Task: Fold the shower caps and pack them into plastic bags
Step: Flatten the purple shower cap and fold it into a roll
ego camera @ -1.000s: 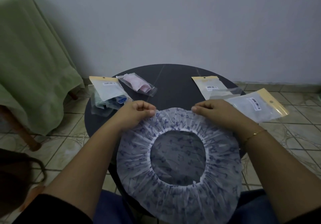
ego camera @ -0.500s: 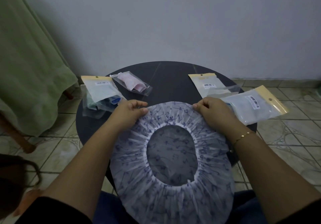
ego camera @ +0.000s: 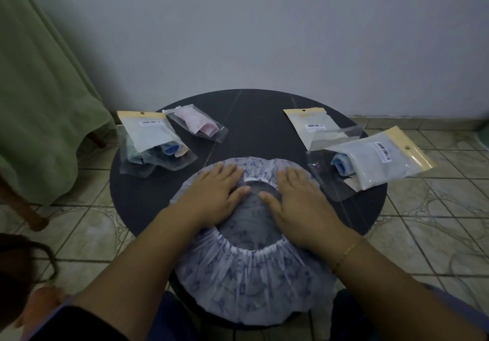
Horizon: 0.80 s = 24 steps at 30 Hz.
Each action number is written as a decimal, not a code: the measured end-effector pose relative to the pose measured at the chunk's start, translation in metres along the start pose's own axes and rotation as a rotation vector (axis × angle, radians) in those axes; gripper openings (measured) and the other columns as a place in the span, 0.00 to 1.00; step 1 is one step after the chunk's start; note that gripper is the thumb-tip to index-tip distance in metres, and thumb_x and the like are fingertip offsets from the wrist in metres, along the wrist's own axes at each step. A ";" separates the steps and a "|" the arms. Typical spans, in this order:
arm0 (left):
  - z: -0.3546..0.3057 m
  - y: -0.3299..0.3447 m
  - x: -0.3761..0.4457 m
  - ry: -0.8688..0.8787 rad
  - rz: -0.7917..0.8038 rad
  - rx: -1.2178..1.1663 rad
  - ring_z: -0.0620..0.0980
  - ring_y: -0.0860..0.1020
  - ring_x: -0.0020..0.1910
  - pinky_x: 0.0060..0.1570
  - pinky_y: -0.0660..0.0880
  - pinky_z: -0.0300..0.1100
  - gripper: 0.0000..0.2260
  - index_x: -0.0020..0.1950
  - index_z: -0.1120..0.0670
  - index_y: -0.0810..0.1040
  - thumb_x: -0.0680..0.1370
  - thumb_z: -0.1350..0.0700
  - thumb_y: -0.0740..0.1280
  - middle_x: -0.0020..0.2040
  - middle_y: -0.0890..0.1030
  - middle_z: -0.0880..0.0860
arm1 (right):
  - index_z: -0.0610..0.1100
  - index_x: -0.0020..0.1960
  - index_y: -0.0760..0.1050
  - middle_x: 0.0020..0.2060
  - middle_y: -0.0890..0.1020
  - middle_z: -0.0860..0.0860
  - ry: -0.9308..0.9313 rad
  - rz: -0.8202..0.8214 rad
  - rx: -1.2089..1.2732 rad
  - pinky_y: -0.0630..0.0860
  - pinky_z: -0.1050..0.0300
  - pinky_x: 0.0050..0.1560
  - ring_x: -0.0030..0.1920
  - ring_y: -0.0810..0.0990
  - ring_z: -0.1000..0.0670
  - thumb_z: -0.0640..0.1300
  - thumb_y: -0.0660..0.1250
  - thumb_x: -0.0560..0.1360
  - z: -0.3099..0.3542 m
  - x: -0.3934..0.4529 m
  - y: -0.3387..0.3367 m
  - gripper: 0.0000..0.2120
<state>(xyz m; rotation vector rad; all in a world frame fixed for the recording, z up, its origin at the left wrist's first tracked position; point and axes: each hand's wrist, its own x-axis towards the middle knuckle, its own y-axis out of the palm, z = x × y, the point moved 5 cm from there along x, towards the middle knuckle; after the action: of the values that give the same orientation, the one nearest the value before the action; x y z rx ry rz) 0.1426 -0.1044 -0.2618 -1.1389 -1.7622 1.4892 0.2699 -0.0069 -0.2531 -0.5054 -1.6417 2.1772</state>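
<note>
Both hands flat on a crinkled shower cap spread over a round dark table.

The thin, translucent white plastic shower cap (ego camera: pixel 248 285) printed with small blue marks lies opening-up on the near half of the smooth round dark table (ego camera: pixel 262 118), its gathered white elastic rim ringing a wide oval hole and its near edge drooping over the table's rim. The left hand (ego camera: pixel 214 195) and right hand (ego camera: pixel 299 203) press palm-down on its far part, fingers (ego camera: pixel 225 167) straight and spread, gripping nothing. On the left rest a glossy clear plastic bag with a yellow header strip (ego camera: pixel 150 137) and a small clear pouch holding pink folded material (ego camera: pixel 197 125); on the right, a flat yellow-headed bag (ego camera: pixel 313 126) and a fuller yellow-headed bag holding pale blue folded material (ego camera: pixel 370 161).
</note>
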 end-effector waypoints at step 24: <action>0.009 -0.040 -0.037 -0.431 -0.287 0.453 0.54 0.72 0.59 0.59 0.63 0.49 0.21 0.58 0.51 0.78 0.78 0.43 0.52 0.58 0.76 0.54 | 0.48 0.64 0.72 0.64 0.73 0.51 0.053 -0.138 -0.091 0.63 0.50 0.61 0.64 0.69 0.47 0.57 0.52 0.80 -0.014 -0.006 -0.034 0.20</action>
<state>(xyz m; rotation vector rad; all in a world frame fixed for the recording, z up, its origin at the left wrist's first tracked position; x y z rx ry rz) 0.1428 -0.1425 -0.2208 -0.3400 -1.6336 1.9114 0.2846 0.0102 -0.2236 -0.4565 -1.7008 1.9819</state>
